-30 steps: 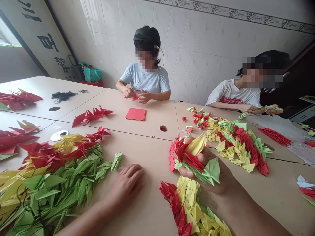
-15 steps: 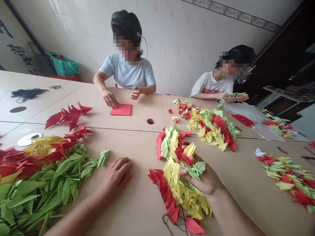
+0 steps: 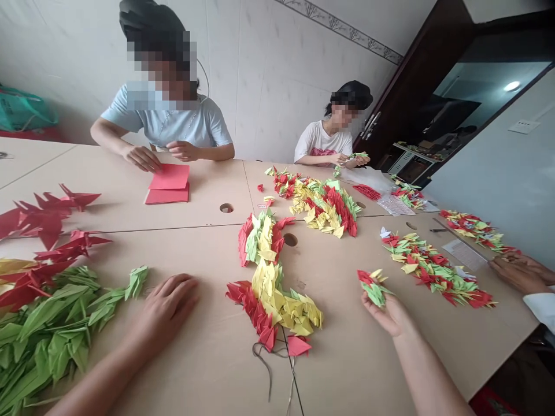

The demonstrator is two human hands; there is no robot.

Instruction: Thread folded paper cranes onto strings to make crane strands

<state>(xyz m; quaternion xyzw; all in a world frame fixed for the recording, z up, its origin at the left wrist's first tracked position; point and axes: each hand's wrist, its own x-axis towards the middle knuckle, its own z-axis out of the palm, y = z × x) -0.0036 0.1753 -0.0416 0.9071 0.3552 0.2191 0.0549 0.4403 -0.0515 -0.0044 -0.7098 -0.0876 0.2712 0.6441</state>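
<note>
My right hand (image 3: 388, 315) is closed around a small bunch of red, green and yellow folded paper cranes (image 3: 373, 286), lifted over the table right of centre. Palm down on the table, my left hand (image 3: 173, 300) lies with its fingers loosely stretched and nothing seen in it. Beside it a heap of green paper cranes (image 3: 56, 329) spreads to the left, with red paper cranes (image 3: 39, 214) behind. Between my hands lies a curved string of yellow, red and green folded cranes (image 3: 284, 303), with a dark thread (image 3: 269, 370) trailing from its near end.
Across the table (image 3: 195, 370), a person in light blue handles red paper squares (image 3: 169, 185). Another in white (image 3: 323, 141) holds green folded paper. More crane strings (image 3: 325, 199) lie at the back and right (image 3: 433, 268). A third person's hands (image 3: 520, 271) are at the right edge.
My right hand has moved right, away from the crane string, with the bunch still in it. The view has turned right. The person in blue has lifted a red sheet off the stack.
</note>
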